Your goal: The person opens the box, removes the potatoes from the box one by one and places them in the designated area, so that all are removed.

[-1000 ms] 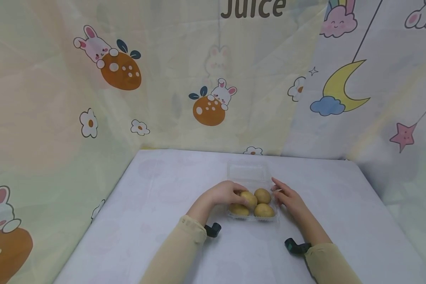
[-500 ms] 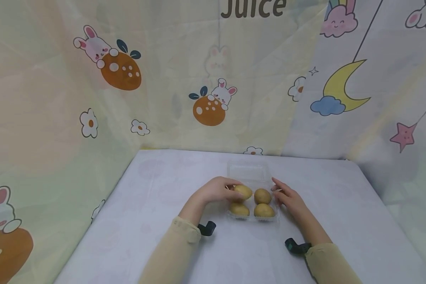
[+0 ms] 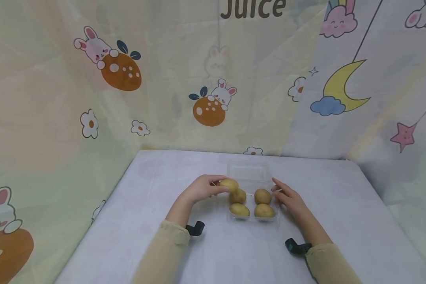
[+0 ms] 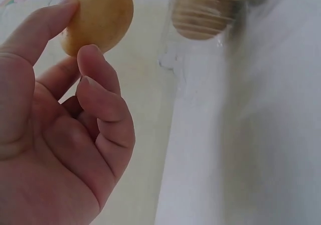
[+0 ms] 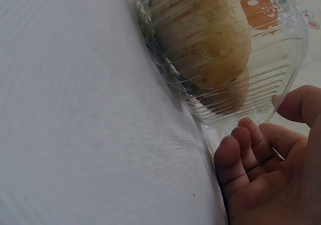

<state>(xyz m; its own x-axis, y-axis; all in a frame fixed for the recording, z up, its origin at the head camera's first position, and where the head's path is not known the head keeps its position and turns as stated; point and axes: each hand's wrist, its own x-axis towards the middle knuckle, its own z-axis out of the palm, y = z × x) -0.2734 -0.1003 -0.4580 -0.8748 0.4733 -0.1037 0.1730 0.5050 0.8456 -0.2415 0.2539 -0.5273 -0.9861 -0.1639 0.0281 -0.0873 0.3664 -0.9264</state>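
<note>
My left hand (image 3: 204, 188) pinches a potato (image 3: 228, 184) between thumb and fingertips, raised at the left rim of a clear plastic clamshell box (image 3: 251, 217). In the left wrist view that potato (image 4: 100, 18) is held at the fingertips, the lower fingers curled below it. Several more potatoes (image 3: 264, 210) sit inside the box in two columns, with a gap between them. On the box's right side, my right hand (image 3: 287, 197) pinches the rim; the right wrist view has its thumb (image 5: 297, 104) over the edge and its fingers (image 5: 235, 152) against the ribbed wall.
The box's clear lid (image 3: 247, 170) lies folded back behind it on the white-covered table (image 3: 156, 177). Printed cloth (image 3: 170, 79) with rabbits and flowers hangs at the back and sides of the table.
My left hand has lifted its potato from the box's middle and carried it left to the rim, uncovering another potato beneath. My right hand has stayed in place.
</note>
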